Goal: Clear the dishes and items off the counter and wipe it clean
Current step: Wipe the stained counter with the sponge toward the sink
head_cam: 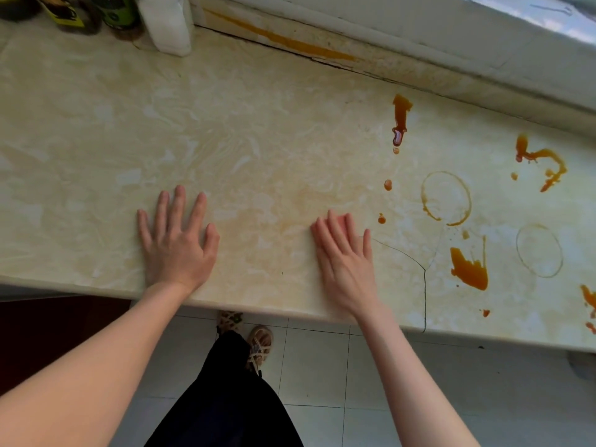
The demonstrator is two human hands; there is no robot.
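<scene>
The cream marbled counter [245, 130] stretches across the view. My left hand [177, 240] lies flat on it near the front edge, fingers spread, holding nothing. My right hand [343, 256] hovers or rests just to the right, fingers straight and close together, slightly blurred, also with nothing in it. On the right part of the counter are orange-brown sauce spills: a long drip [400, 119], a puddle [469, 269], a squiggle [545, 162] and a ring mark [423, 195]. No cloth or dish is in view.
Dark bottles [119, 14] and a white container [167, 24] stand at the back left corner. A stained ledge [290, 43] and window sill run along the back. A crack [425, 295] crosses the counter's front edge. Tiled floor and my sandalled feet lie below.
</scene>
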